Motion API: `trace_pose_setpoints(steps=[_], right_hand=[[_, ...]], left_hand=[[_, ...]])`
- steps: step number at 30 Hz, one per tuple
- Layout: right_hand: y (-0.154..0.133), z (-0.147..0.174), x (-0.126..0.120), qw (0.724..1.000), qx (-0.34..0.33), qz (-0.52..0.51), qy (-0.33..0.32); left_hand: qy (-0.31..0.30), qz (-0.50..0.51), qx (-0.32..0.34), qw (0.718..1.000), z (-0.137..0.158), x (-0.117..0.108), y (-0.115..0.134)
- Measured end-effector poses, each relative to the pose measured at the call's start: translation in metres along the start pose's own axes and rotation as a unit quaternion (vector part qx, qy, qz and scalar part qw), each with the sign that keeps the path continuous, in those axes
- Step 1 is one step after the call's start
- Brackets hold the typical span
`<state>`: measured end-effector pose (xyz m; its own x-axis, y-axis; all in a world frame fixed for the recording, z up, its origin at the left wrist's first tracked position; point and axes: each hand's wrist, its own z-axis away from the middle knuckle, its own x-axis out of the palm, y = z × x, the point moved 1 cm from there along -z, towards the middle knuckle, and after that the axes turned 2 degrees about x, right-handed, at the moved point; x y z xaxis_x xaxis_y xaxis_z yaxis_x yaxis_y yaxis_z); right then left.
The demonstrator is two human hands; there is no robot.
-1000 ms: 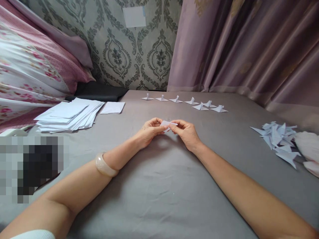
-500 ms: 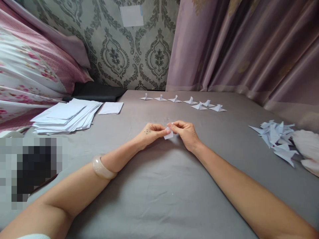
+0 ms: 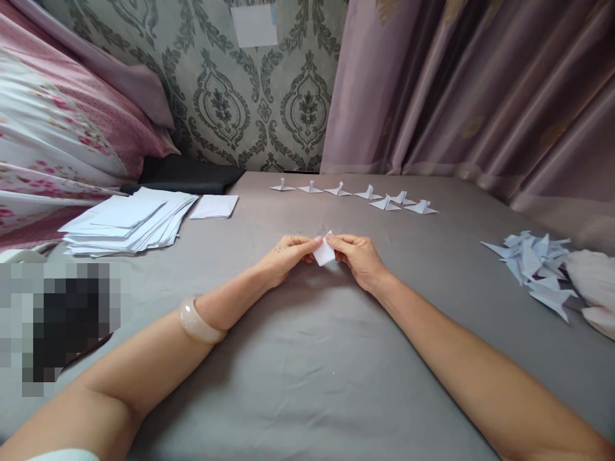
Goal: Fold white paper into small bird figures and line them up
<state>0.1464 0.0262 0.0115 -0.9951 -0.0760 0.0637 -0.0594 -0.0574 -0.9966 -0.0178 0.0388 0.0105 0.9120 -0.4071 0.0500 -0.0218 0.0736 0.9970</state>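
Note:
A small folded piece of white paper (image 3: 325,252) is held just above the grey sheet, between my two hands. My left hand (image 3: 290,256) pinches its left edge, with the thumb on top and the fingers curled beneath. On the right edge, my right hand (image 3: 358,256) grips it between thumb and fingers. The paper's lower part hangs between them in a pointed shape; its corners under the fingers are hidden. Beyond the hands, several folded paper figures (image 3: 369,192) with flat wings and upright necks stand in an uneven row.
A stack of white paper (image 3: 120,224) lies at the left, beside a smaller pile of paper squares (image 3: 214,207). On the right is a heap of folded paper pieces (image 3: 533,259) against a whitish cloth (image 3: 593,275). A black item (image 3: 187,174) lies at the back left.
The fingers have shifted their hold, with the left thumb drawn back to the left. More of the folded paper shows between my hands. The other paper things stay put.

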Motion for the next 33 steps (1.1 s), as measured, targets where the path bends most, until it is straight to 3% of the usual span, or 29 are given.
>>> trace_pose_setpoints(steps=[6,16,19,21,23,25,27,28,29,31,33], right_hand=[[0.001,-0.002,-0.005,1.0,0.022,-0.013,0.004],[-0.004,0.0,-0.007,0.996,0.036,0.078,-0.007],[-0.005,-0.001,-0.012,0.993,0.003,0.114,-0.013],[-0.005,-0.003,-0.015,0.983,-0.061,0.17,-0.022],[-0.006,-0.002,-0.018,0.951,-0.163,0.262,-0.038],[-0.007,0.001,-0.019,0.891,-0.262,0.369,-0.049],[-0.006,0.007,-0.02,0.824,-0.308,0.471,-0.058],[-0.005,0.009,-0.021,0.796,-0.311,0.516,-0.061],[-0.003,0.012,-0.022,0.773,-0.305,0.553,-0.063],[0.0,0.017,-0.024,0.746,-0.286,0.597,-0.07],[0.002,0.02,-0.025,0.755,-0.267,0.596,-0.064]], left_hand=[[-0.034,-0.003,0.003,0.999,-0.001,-0.003,-0.001],[0.043,-0.036,0.017,0.998,-0.004,-0.003,-0.003],[0.024,-0.124,0.066,0.99,-0.005,-0.006,-0.004],[0.02,-0.24,0.147,0.959,-0.006,-0.008,-0.004],[0.029,-0.378,0.246,0.892,-0.008,-0.01,-0.004],[0.026,-0.498,0.316,0.807,-0.008,-0.009,-0.004],[-0.006,-0.58,0.34,0.74,-0.008,-0.008,-0.004],[-0.028,-0.605,0.339,0.72,-0.008,-0.007,-0.004],[-0.05,-0.619,0.334,0.709,-0.008,-0.006,-0.004],[-0.08,-0.62,0.319,0.712,-0.006,-0.005,-0.003],[-0.084,-0.597,0.302,0.738,-0.003,-0.004,-0.002]])
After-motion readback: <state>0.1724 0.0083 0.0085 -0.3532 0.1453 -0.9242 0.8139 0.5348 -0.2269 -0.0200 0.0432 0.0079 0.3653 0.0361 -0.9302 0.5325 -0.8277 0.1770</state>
